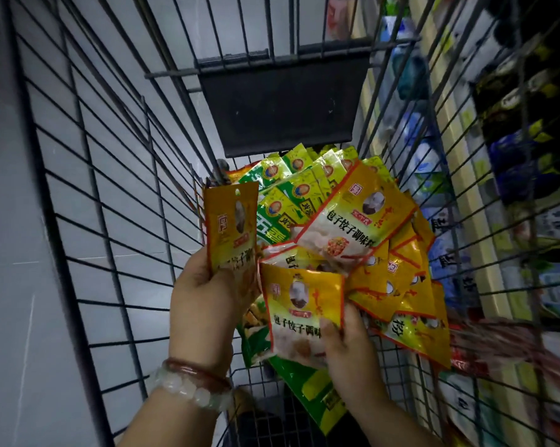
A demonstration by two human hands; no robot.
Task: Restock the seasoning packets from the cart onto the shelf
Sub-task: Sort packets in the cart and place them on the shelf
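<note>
Fingers of the left hand gripped an upright orange packet, long axis toward twelve o'clock. The right hand pinched a second packet by its lower edge. The packet heap in the cart lay at one o'clock, nearer the right hand; the shelf stood at three o'clock.

Grey tiled floor at left. Two bracelets: a red-brown bangle lying beside a pale beaded bracelet on the wrist.
</note>
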